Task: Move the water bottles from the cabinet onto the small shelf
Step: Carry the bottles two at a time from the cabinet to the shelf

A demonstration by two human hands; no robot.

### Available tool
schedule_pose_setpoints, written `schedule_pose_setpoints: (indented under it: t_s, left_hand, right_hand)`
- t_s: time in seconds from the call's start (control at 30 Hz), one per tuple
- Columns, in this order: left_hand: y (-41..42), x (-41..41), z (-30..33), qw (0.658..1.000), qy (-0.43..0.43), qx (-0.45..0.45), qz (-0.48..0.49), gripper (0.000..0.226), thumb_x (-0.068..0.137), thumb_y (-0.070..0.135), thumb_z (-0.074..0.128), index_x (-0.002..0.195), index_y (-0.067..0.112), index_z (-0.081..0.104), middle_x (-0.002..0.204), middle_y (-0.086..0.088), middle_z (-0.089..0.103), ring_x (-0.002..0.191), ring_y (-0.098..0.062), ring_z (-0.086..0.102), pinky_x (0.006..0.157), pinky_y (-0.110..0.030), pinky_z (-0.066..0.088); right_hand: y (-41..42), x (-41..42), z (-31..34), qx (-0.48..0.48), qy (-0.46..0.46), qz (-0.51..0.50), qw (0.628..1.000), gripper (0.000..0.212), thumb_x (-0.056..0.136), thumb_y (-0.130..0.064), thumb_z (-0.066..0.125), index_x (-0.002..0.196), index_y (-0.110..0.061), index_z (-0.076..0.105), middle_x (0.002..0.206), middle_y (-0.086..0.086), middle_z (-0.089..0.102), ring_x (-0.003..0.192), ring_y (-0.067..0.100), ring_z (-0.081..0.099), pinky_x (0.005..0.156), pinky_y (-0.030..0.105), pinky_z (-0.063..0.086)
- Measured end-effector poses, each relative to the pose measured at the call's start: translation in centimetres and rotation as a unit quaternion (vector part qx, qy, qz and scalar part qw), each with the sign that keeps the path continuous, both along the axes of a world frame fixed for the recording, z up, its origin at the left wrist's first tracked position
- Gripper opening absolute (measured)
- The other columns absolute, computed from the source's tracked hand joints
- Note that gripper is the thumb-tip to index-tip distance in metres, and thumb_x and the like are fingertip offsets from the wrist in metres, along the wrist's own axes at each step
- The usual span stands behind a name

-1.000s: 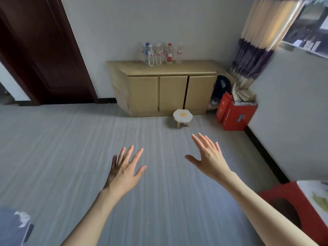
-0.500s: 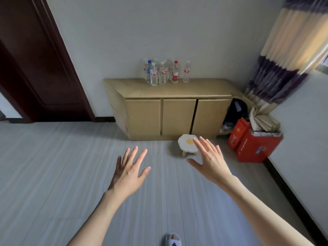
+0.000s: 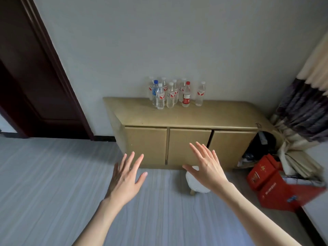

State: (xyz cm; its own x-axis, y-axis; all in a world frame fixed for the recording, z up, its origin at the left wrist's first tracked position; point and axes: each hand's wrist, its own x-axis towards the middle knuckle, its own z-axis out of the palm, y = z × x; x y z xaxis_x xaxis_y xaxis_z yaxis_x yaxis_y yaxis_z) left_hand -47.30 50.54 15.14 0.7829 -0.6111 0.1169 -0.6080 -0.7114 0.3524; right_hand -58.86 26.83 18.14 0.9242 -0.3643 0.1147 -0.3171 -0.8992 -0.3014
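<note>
Since a second ago the cabinet (image 3: 186,118) has grown much larger in view and the small stool has slid under the right palm. Judgement: the approach is nearly complete; no bottle has been moved.

Left hand (image 3: 125,178): fingers (image 3: 132,161) straight and spread, holding nothing, touching nothing.

Right hand (image 3: 207,167): fingers (image 3: 198,151) likewise straight and fanned, empty, in front of the small white stool (image 3: 197,187).

The water bottles (image 3: 173,94) stand upright in a cluster on the cabinet top, well beyond and above both sets of fingertips.
</note>
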Motion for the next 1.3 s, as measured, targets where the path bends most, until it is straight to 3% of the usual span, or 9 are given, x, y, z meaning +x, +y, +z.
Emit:
schedule_pose_setpoints:
  t_s: [0.27,0.4,0.6,0.93,1.1,1.17,1.3]
  left_hand:
    - [-8.8,18.3,-1.4,0.999,0.011,0.009,-0.032,0.065,0.085,0.058,0.022,0.143,0.031,0.012,0.155,-0.004,0.006,0.143,-0.024,0.0,0.115,-0.046,0.009]
    - [-12.9,26.6,-0.9,0.999,0.002,-0.01,-0.033,0.078,0.073,0.064,0.01,0.143,0.03,0.019,0.155,-0.005,0.012,0.143,-0.026,0.005,0.115,-0.048,0.013]
    - [-18.4,34.8,-2.5,0.997,0.026,0.008,-0.073,0.071,0.078,0.06,0.015,0.142,0.03,0.02,0.155,-0.005,0.012,0.143,-0.027,0.005,0.114,-0.046,0.008]
    - [-28.5,48.0,-5.7,0.997,0.039,0.009,-0.06,0.055,0.089,0.033,0.05,0.14,0.024,0.03,0.151,-0.009,0.023,0.138,-0.033,0.023,0.11,-0.05,0.021]
    - [-34.2,54.6,-5.8,0.997,0.058,0.021,-0.047,0.059,0.091,0.03,0.048,0.143,0.025,0.02,0.152,-0.011,0.019,0.14,-0.031,0.016,0.114,-0.047,0.019]
    - [-36.5,57.1,-5.7,0.997,0.056,0.001,-0.048,0.059,0.09,0.03,0.049,0.141,0.022,0.021,0.148,-0.014,0.03,0.137,-0.033,0.026,0.111,-0.048,0.025]
    - [-40.8,60.4,-5.9,0.994,0.096,-0.025,-0.035,0.07,0.08,0.048,0.029,0.139,0.01,0.027,0.14,-0.014,0.041,0.127,-0.031,0.041,0.104,-0.04,0.034]
  right_hand:
    - [-8.2,17.3,-1.2,0.004,0.012,-0.026,1.0,0.072,0.088,-0.051,0.046,0.146,-0.027,0.011,0.156,0.002,0.012,0.144,0.021,0.006,0.117,0.043,0.005]
    - [-11.0,25.1,-1.2,0.003,0.002,-0.026,1.0,0.073,0.088,-0.054,0.043,0.146,-0.026,0.011,0.156,0.003,0.013,0.144,0.022,0.008,0.116,0.044,0.005]
    - [-16.0,32.4,-3.6,0.02,0.042,-0.051,0.998,0.072,0.088,-0.055,0.043,0.146,-0.027,0.01,0.155,0.002,0.014,0.144,0.02,0.008,0.116,0.044,0.006]
    - [-26.9,48.0,-6.7,0.028,0.064,-0.031,0.997,0.075,0.087,-0.057,0.041,0.146,-0.025,0.009,0.156,0.003,0.012,0.143,0.02,0.009,0.117,0.044,0.006]
    - [-32.0,55.7,-8.1,0.055,0.043,-0.014,0.997,0.075,0.086,-0.051,0.05,0.145,-0.02,0.016,0.152,0.006,0.023,0.141,0.024,0.019,0.115,0.042,0.016]
    - [-33.8,58.4,-8.7,0.091,0.031,-0.018,0.995,0.075,0.084,-0.046,0.055,0.144,-0.019,0.021,0.148,0.007,0.031,0.137,0.027,0.027,0.112,0.043,0.024]
    - [-36.1,63.2,-9.8,0.207,0.005,-0.076,0.975,0.075,0.083,-0.041,0.061,0.143,-0.014,0.025,0.143,0.011,0.04,0.131,0.028,0.037,0.105,0.043,0.033]
